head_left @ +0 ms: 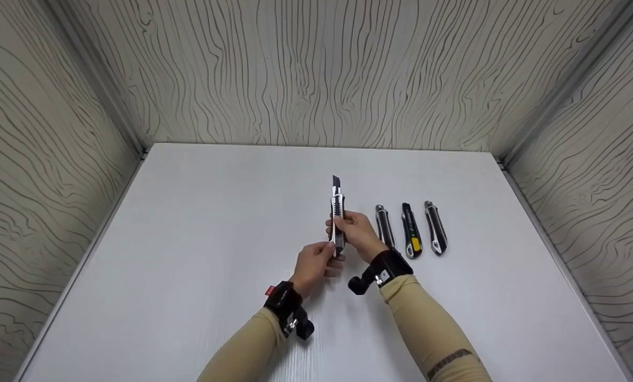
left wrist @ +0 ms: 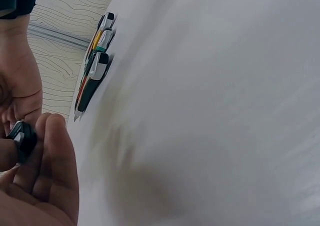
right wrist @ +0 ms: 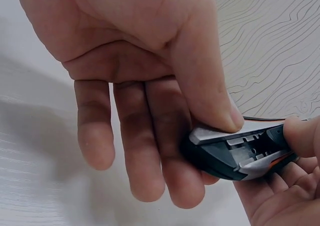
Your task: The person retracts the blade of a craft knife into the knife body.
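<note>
Both hands hold a silver-and-black utility knife (head_left: 338, 204) upright in the head view, its dark blade (head_left: 336, 181) out at the top. The right hand (head_left: 360, 232) grips the middle of the handle, thumb on its face. At the handle's lower end the left hand (head_left: 314, 261) pinches it; in the right wrist view the thumb (right wrist: 212, 103) presses the knife's end (right wrist: 215, 156) while other fingers hang extended. Only the knife's end (left wrist: 25, 138) shows in the left wrist view, between thumb and fingers.
Right of the hands, three more utility knives lie on the white table (head_left: 215, 212): a silver-and-dark one (head_left: 384, 227) partly behind the right wrist, a black-and-yellow one (head_left: 412, 229), and another silver-and-dark one (head_left: 436, 228). Wood-grain panels (head_left: 305, 74) stand around the table.
</note>
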A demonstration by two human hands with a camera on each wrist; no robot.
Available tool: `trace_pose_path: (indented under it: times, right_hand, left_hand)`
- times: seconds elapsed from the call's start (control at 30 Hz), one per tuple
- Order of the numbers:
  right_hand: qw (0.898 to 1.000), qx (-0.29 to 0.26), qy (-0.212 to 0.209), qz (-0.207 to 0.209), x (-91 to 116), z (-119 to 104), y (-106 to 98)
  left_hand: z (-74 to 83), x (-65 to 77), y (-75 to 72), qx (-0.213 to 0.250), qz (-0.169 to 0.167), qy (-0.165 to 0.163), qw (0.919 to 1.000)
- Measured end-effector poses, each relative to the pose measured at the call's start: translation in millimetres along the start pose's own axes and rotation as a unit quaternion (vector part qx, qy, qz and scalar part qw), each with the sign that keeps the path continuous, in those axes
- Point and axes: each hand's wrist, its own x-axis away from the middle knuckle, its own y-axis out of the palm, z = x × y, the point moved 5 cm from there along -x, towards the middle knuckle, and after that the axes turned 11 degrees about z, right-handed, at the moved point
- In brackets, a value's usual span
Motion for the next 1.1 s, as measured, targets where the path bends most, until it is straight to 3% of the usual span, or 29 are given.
trace_pose_path:
  times: [0.43,0.83,1.1]
  right_hand:
    - [1.0,0.0,0.001,-0.008,1.9,-2.0,-0.2]
    - [0.999,0.018,-0.006,-0.041,2.9,-0.8,0.4]
    - [0.999,0.004,-0.018,-0.049,1.8,-0.5,0.0]
  left_hand:
    - [-3.4,-2.2,-1.7,0.0,0.006,-0.007,1.0]
    - [-6.7,-3.6,-1.5,0.008,0.004,-0.016,0.9998]
    - [-11.0,-4.5,-2.9,0.018,-0.03,-0.007,0.9993]
